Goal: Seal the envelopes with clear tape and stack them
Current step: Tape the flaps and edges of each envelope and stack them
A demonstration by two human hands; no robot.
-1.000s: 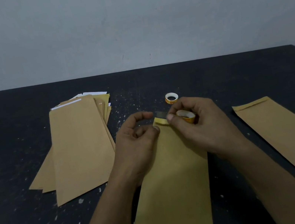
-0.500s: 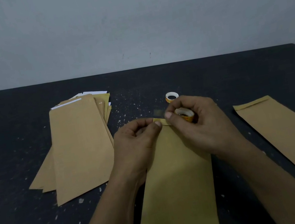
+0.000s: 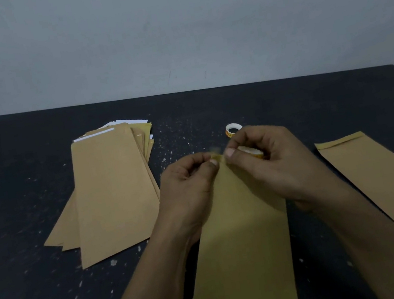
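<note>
A long brown envelope point(image 3: 242, 241) lies lengthwise in front of me on the dark table point(image 3: 286, 97). My left hand point(image 3: 191, 184) pinches the envelope's folded top flap at its left. My right hand point(image 3: 270, 160) holds a small roll of clear tape point(image 3: 252, 151) in its curled fingers, its thumb tip pressed at the flap beside my left thumb. A blurred bit of tape shows between the two thumbs. Most of the flap is hidden by my fingers.
A fanned stack of brown envelopes point(image 3: 111, 189), some with white paper showing, lies to the left. One single brown envelope point(image 3: 389, 185) lies to the right. A second tape roll point(image 3: 233, 129) stands behind my hands. White specks dot the table.
My left thumb and fingers have closed down onto the flap. My two thumbs have drawn closer together at the envelope's top. The envelope has shifted slightly right.
</note>
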